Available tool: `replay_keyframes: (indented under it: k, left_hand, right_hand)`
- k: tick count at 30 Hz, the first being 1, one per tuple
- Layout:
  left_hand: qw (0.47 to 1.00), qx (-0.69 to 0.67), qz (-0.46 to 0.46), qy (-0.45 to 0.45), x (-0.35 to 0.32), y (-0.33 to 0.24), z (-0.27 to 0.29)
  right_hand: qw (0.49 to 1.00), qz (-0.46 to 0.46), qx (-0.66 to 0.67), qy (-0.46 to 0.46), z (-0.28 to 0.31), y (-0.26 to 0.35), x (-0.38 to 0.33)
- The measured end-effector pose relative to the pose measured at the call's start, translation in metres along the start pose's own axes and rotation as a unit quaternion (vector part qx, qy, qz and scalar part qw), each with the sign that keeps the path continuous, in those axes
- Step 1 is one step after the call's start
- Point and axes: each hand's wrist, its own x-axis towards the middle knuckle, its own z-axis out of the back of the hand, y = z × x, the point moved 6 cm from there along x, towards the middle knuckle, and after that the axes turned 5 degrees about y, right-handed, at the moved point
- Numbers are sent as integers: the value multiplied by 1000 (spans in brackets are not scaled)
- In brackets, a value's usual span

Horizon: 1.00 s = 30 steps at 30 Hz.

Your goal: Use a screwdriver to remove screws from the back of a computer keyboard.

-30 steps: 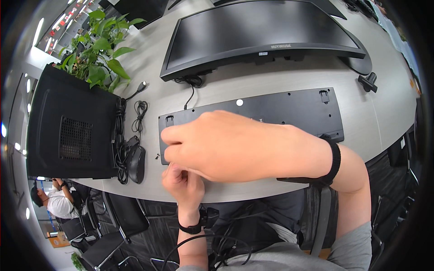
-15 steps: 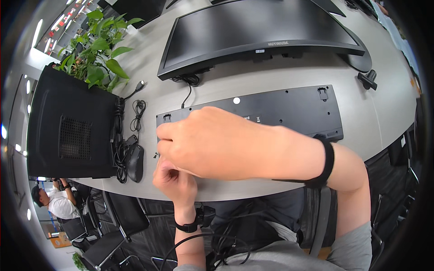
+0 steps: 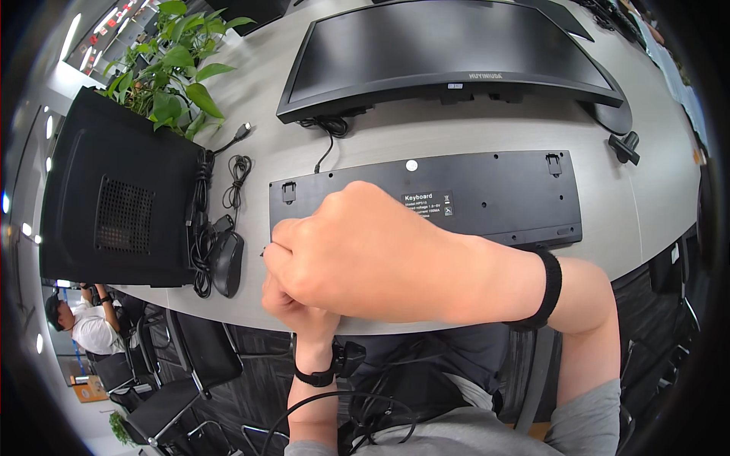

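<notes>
A black keyboard (image 3: 487, 194) underside with a white sticker lies on a grey table (image 3: 669, 190) beside a black mouse (image 3: 226, 262).

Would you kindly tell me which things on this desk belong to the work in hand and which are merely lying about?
In hand:
- flat black plastic keyboard, lying underside up
- right hand
- left hand

Lying about:
- black curved monitor
- black computer mouse
- black computer tower
- green potted plant

Flat black plastic keyboard (image 3: 487, 190) lies underside-up mid-desk, wide dark monitor (image 3: 449, 45) behind it. Black computer mouse (image 3: 226, 262) left of kbd, big black vented PC case (image 3: 114, 197) further left, leafy green plant (image 3: 175, 68) behind case.
</notes>
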Motion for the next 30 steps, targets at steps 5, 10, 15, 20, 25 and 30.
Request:
replay_keyframes:
  k: [5,10,15,20,25,30]
  left_hand:
    - [998,-44,28,30,-5,15,4]
    - [998,-44,20,39,-7,17,5]
    - [995,-60,33,72,-1,15,-1]
    - [995,-28,-17,95,9,5,-5]
    - [990,-72,34,117,10,12,-4]
    - [979,-74,37,188,7,18,-10]
  right_hand:
    - [999,-12,44,0,-1,-6,2]
    - [991,28,117,60,0,-9,-2]
    - [996,11,51,71,-1,-5,0]
    - [994,-8,-38,100,12,10,6]
    - [959,24,-154,237,25,28,18]
    - [909,34,-250,332,25,41,24]
